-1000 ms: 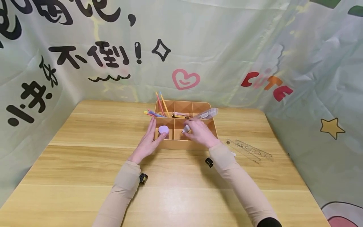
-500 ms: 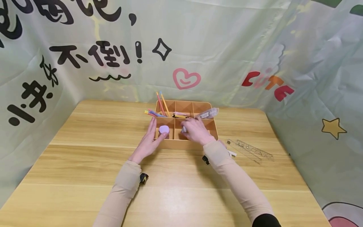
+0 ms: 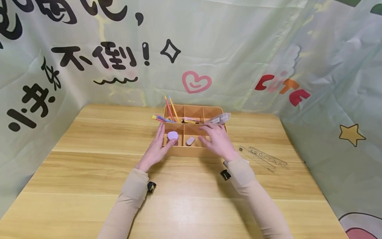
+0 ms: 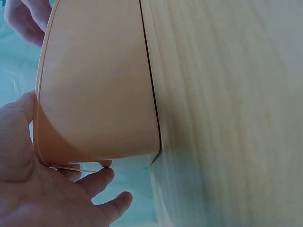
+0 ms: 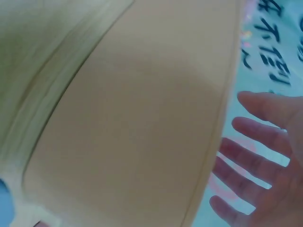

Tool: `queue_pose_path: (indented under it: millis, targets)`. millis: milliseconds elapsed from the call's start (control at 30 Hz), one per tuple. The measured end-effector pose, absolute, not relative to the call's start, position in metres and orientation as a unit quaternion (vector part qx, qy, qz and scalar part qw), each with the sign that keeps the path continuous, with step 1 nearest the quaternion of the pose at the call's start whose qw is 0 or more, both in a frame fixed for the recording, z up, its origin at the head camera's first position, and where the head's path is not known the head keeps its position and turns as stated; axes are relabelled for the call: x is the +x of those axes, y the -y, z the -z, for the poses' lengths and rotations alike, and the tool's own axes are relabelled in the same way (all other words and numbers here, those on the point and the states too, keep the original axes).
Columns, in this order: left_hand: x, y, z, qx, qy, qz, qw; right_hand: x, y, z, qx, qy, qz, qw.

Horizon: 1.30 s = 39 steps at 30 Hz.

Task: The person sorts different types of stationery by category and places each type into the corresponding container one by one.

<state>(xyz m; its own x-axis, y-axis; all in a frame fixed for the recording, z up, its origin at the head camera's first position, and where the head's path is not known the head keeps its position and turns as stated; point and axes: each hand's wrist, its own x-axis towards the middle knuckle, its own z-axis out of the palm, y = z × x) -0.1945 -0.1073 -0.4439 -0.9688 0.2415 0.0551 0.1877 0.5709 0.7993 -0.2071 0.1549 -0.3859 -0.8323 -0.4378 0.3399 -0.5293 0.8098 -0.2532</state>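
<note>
A tan desk organizer [image 3: 191, 151] with several compartments stands near the table's back edge. My left hand [image 3: 153, 148] holds its front left corner, fingers along the side and thumb over the front rim. Just behind that thumb, a rounded lilac object [image 3: 172, 135] sits in the front left compartment. A small pale lilac block like an eraser [image 3: 190, 141] lies in the front middle compartment. My right hand [image 3: 219, 141] hovers over the organizer's front right part, fingers spread and holding nothing. In the right wrist view, the fingers are apart beyond the organizer's rim.
Pencils [image 3: 170, 109] and colourful sticks [image 3: 161, 118] stand in the back left compartment. A pale translucent tube-like item [image 3: 220, 118] leans at the back right. Clear rulers [image 3: 267, 157] lie on the table [image 3: 89, 186] to the right. A printed cloth hangs behind.
My right hand has let go of the pale eraser-like block in the front middle compartment and moved right, its fingers spreading. The left hand has stayed at the organizer's corner.
</note>
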Motion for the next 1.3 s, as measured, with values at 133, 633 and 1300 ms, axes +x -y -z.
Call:
queue_pose_path:
  millis: [133,633,1300]
  targets:
    - [-0.194,0.108,0.443,0.12,-0.887,-0.444,0.029,-0.199,-0.171,0.386,0.233,0.932,-0.235,0.145]
    - [-0.194,0.108,0.442,0.115,-0.89,-0.44,0.029,-0.186,-0.208,0.394,0.191,0.912,-0.331,0.151]
    - [-0.193,0.106,0.44,0.12,-0.89,-0.44,0.027,-0.172,-0.271,0.406,0.163,0.932,-0.299,0.126]
